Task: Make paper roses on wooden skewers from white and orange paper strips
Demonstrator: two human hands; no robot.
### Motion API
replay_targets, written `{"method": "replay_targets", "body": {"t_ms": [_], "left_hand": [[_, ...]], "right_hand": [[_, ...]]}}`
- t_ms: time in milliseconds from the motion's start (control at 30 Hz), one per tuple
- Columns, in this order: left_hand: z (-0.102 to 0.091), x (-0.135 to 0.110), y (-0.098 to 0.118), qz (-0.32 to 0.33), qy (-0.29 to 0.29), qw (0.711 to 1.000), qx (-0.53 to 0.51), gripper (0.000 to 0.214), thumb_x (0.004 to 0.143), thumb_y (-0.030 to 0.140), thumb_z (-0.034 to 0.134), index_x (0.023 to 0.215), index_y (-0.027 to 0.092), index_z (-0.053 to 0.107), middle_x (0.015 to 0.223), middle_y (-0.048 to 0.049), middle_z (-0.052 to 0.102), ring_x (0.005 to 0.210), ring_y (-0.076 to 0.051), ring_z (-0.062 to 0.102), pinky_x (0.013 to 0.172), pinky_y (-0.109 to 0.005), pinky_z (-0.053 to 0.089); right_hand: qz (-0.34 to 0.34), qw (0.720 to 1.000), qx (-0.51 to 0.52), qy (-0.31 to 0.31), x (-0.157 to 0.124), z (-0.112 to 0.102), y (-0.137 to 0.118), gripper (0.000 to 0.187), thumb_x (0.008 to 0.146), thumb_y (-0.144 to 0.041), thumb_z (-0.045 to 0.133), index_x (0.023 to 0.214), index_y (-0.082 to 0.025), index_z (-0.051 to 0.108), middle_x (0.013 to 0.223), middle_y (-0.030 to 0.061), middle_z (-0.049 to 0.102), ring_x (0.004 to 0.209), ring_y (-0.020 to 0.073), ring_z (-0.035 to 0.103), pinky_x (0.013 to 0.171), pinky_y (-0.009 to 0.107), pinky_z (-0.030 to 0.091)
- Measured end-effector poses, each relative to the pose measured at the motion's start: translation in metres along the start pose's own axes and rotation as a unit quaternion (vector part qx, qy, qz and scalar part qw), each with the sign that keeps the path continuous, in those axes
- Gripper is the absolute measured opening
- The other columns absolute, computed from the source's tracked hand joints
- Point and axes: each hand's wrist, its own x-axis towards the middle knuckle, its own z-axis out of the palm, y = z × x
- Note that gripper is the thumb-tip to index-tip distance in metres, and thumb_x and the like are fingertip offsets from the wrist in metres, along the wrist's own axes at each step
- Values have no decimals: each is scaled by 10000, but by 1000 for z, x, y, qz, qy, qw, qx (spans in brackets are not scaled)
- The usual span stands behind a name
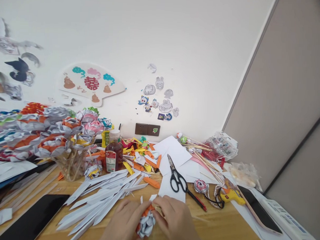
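Note:
At the front middle of the wooden table, an orange and white paper flower (146, 225) sits between my two hands. My left hand (126, 219) closes on its left side, fingers curled over the top. From the right, my right hand (173, 219) pinches the flower's upper edge with thumb and fingers. Part of the flower is hidden behind the fingers. Folded white paper strips (103, 199) lie fanned out just left of my hands. Black-handled scissors (176, 179) rest on white paper sheets (174, 152) beyond my right hand, with a red and black pen (197, 201) close by.
Many finished paper flowers (53, 143) crowd the left back, some in a clear cup (71, 165). A bottle of reddish-brown drink (114, 151) stands near orange and yellow strips (145, 158). A dark phone (33, 217) lies front left; a yellow glue gun (232, 195) and another phone (259, 209) lie right.

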Motion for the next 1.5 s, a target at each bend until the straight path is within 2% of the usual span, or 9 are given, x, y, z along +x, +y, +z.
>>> {"method": "replay_targets", "body": {"t_ms": [300,467,633,1033,1133,1233,1300,1400,1500], "left_hand": [[-2,7,1,11,-2,999,32,529,685,66,537,1193,193,461,897,-67,744,787,-220,700,748,-324,542],[0,5,-1,13,4,999,31,525,682,58,530,1185,190,468,883,-64,740,774,-217,697,738,-322,540],[0,4,0,8,3,1000,30,539,663,47,518,1179,197,470,886,-60,736,784,-219,694,754,-324,537],[-1,2,2,-7,-4,1000,24,593,650,19,490,1214,188,424,919,-73,725,828,-218,684,792,-338,535],[1,4,2,1,1,1000,11,577,650,29,493,1200,192,428,878,-63,725,782,-218,684,760,-341,545],[-1,8,2,0,-10,1000,-9,580,643,27,509,1187,212,434,861,-45,721,755,-210,679,742,-332,546],[-4,9,3,-8,-16,1000,-16,588,641,23,526,1189,218,436,863,-38,717,754,-205,675,743,-326,544],[-6,8,4,-8,-10,1000,-24,586,654,37,549,1200,214,437,859,-37,716,752,-207,674,757,-328,542],[-4,5,3,2,8,999,-34,562,668,49,545,1194,220,442,838,-29,713,731,-203,675,761,-325,538]], "right_hand": [[-31,998,-45,44,-2,1,-4,308,981,-205,346,787,-188,585,574,9,573,483,148,559,465,242,383],[-35,998,-45,37,-3,1,-4,308,976,-184,359,796,-183,608,567,9,570,477,146,557,457,242,373],[-51,995,-66,47,0,0,-6,393,987,-163,263,798,-182,608,538,14,557,435,157,524,416,270,328],[-78,987,-125,58,2,0,-7,382,997,-141,253,868,-143,613,531,15,553,417,163,492,425,286,270],[-39,996,-59,45,1,0,-4,391,1014,-213,275,864,-158,631,558,15,575,458,153,530,446,267,314],[58,996,72,13,0,-1,1,400,1004,-408,340,877,-179,642,618,7,608,504,133,563,482,234,382],[103,988,116,-6,0,-2,4,441,970,-506,375,841,-183,646,614,-1,597,507,127,559,483,223,390],[89,988,122,-15,0,-3,6,456,982,-483,359,770,-185,633,603,1,582,528,129,557,491,225,374],[45,994,104,-14,0,-4,5,417,1010,-388,325,816,-182,631,639,13,600,551,130,564,508,232,366]]}}
